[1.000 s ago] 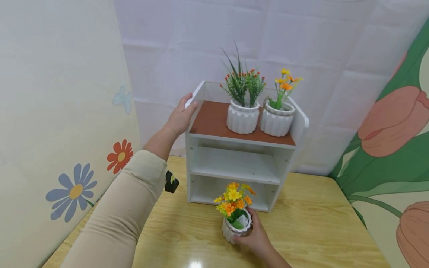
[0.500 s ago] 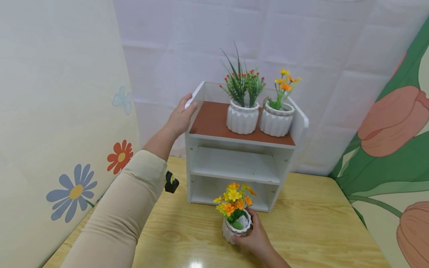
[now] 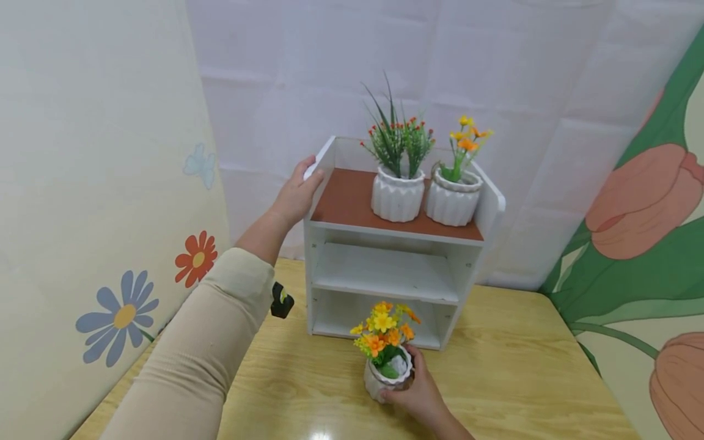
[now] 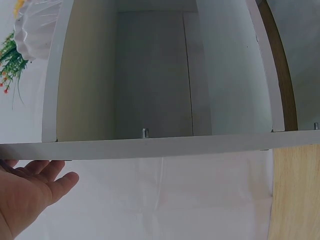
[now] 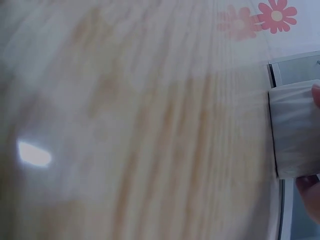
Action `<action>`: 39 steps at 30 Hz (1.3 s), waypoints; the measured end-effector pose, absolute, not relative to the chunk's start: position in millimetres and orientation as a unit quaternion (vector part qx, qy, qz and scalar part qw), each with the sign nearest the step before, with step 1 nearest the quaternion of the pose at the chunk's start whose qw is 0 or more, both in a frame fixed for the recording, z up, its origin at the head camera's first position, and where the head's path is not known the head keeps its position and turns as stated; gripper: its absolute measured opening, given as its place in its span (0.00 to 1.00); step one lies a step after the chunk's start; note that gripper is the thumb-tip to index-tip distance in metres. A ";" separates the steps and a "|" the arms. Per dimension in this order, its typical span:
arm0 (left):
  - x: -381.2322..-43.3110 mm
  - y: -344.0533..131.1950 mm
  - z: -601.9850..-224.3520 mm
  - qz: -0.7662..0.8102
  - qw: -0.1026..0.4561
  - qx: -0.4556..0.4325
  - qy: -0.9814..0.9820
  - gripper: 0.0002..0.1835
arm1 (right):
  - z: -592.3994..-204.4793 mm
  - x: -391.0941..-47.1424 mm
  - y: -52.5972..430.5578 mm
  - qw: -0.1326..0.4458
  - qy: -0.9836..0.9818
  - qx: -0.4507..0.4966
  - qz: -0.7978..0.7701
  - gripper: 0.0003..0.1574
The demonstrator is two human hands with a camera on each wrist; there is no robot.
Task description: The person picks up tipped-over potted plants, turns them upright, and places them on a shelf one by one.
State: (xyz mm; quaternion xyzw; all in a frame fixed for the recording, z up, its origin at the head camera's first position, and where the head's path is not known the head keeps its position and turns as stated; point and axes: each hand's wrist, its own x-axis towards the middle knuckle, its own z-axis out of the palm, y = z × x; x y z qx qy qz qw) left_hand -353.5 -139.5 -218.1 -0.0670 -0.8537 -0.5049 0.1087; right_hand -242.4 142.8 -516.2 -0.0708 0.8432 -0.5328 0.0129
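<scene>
My left hand (image 3: 294, 192) holds the upper left side panel of a small white shelf unit (image 3: 385, 295), thumb at the panel's front edge. In the left wrist view, several fingers of the left hand (image 4: 30, 195) lie along the panel's outer side; the thumb is hidden. My right hand (image 3: 420, 388) grips a white ribbed flowerpot (image 3: 379, 386) with yellow and orange flowers (image 3: 383, 330), in front of the shelf unit. In the right wrist view, the pot (image 5: 296, 131) stands with its base at the tabletop, and only parts of the right hand (image 5: 311, 197) show.
Two more white pots stand on the brown top board: one with grass and red flowers (image 3: 398, 195), one with orange flowers (image 3: 453, 198). Beside the left sleeve is a small black object (image 3: 282, 300). The wooden table (image 3: 511, 366) meets decorated walls.
Both hands and the pot keep their places. The whole head view has shifted very slightly.
</scene>
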 end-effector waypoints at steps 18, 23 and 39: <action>-356.4 -139.8 -221.9 -0.512 0.112 -0.073 -0.849 0.33 | -492.3 -231.0 133.2 0.007 0.831 -0.058 -0.553 0.65; -356.0 -140.1 -221.5 -0.507 0.113 -0.073 -0.851 0.33 | -470.1 -224.5 128.3 -0.020 0.839 -0.075 -0.538 0.64; -355.3 -141.0 -219.9 -0.504 0.123 -0.072 -0.852 0.33 | -371.8 -223.3 117.9 -0.037 0.825 -0.100 -0.554 0.63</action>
